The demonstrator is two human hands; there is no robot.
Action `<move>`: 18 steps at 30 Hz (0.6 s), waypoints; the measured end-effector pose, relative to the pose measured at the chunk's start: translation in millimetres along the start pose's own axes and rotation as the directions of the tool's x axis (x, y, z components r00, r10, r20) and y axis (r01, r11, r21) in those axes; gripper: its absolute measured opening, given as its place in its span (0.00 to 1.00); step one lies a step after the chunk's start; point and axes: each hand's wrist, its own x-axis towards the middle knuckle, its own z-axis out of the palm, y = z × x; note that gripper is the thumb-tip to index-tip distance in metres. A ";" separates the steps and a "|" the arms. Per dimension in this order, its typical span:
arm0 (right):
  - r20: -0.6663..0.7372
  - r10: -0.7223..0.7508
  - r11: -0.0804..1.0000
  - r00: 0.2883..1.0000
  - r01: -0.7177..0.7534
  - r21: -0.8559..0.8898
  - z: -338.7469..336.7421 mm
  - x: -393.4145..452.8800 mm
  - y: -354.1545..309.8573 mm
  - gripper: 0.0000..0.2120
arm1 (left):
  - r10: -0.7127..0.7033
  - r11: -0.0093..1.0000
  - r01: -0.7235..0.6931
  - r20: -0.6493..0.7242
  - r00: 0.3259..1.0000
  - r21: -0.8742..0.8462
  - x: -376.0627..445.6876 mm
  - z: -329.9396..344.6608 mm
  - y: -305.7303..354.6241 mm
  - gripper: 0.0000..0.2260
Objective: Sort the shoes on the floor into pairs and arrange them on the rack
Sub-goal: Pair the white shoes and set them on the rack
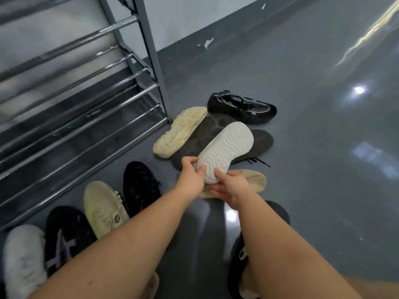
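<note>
White shoe (pixel 226 151), sole up: heel gripped by left hand (pixel 192 180) and right hand (pixel 231 186). Step: pairing. Next, likely: carry to white mate (pixel 23 257), near left.

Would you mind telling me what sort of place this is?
Probably an entryway or storage corner indoors: a metal shoe rack stands against a wall with chipped paint, and loose shoes lie on a glossy grey floor.

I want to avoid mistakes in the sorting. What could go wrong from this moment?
The white shoe is held sole-up by left hand and right hand at one end only, so it may slip. Several shoes lie sole-up, like the cream shoe, hiding their uppers, so pairs may be mismatched.
</note>
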 end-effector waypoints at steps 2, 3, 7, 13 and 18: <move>0.054 -0.006 0.998 0.999 0.003 0.059 16.9 -13.7 5.3 0.21 | 0.065 0.998 -0.065 -0.019 0.998 0.007 -17.4 -25.5 -0.1 0.13; 0.085 -0.012 0.998 0.996 0.007 0.062 27.0 -20.9 8.0 0.22 | 0.110 0.994 -0.109 -0.038 0.993 0.017 -27.1 -39.5 -3.2 0.13; 0.230 -0.057 0.998 0.972 0.060 -0.006 80.1 -49.0 19.5 0.25 | 0.256 0.966 -0.243 -0.173 0.951 0.093 -74.6 -98.8 -26.5 0.10; 0.346 0.039 0.983 0.938 0.027 -0.184 168.8 -92.9 69.8 0.32 | 0.277 0.957 -0.241 -0.268 0.923 0.162 -144.2 -168.4 -78.2 0.26; 0.380 0.109 0.963 0.919 -0.002 -0.270 192.2 -115.1 113.6 0.21 | 0.053 0.963 -0.133 -0.319 0.946 -0.233 -175.9 -195.4 -119.7 0.25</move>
